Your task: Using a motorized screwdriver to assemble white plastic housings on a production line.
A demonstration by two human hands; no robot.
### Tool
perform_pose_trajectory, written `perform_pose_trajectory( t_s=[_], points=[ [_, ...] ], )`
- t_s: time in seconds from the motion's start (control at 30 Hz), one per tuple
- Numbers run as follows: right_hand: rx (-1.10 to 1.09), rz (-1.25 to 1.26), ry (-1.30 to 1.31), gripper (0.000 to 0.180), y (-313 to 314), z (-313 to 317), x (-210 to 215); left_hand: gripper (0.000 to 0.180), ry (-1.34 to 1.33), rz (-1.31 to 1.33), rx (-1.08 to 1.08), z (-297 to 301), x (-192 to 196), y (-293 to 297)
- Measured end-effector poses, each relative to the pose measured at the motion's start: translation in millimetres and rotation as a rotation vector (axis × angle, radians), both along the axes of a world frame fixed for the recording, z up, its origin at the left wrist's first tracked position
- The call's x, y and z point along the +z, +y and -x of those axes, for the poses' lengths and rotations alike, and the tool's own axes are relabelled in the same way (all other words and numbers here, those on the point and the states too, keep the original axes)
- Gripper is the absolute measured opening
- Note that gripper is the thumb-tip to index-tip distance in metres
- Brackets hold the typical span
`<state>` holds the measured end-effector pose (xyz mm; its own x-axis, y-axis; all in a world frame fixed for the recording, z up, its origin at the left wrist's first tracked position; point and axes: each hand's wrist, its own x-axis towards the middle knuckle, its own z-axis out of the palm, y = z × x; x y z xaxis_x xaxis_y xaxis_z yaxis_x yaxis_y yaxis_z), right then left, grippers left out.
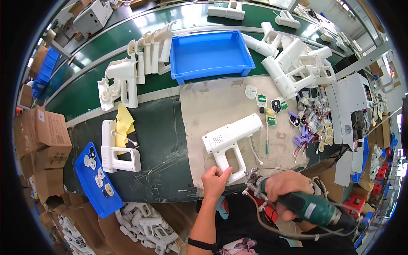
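Observation:
A white gun-shaped plastic housing (233,135) with a loop handle lies on the cardboard sheet in front of me. My left hand (216,182) pinches the lower end of its handle between thumb and fingers. A thin white cable with a small plug (256,154) runs out beside the housing. At the lower right, my right hand (291,191) is wrapped round a green electric screwdriver (312,208) with a metal front end and a hose attached. That metal end is close to the handle's base; whether it touches cannot be made out.
Beyond the housing stands a blue bin (210,55). White housings (293,68) pile up at the back right, beside heaped wired parts (312,119). Small circuit boards (271,120) lie on the cardboard (199,106). To the left are another housing (114,155) and a blue tray (94,187).

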<state>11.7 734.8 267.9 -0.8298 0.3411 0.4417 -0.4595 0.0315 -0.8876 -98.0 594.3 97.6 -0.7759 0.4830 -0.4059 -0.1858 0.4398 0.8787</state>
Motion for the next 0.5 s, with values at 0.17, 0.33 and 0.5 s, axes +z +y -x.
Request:
perform_pose_trajectory(
  t_s=[0.17,0.33,0.5],
  points=[
    [-0.038,-0.203,0.095,0.051,-10,9,-8,0.044,0.026,0.003,0.021,1,-6,-9],
    [-0.181,-0.038,0.082,0.045,-13,-4,4,0.042,0.124,0.006,-0.013,-7,-2,-4],
    [-0.183,0.051,0.193,0.052,-14,-5,32,0.028,0.022,-0.078,-0.191,-7,24,-15]
  ],
)
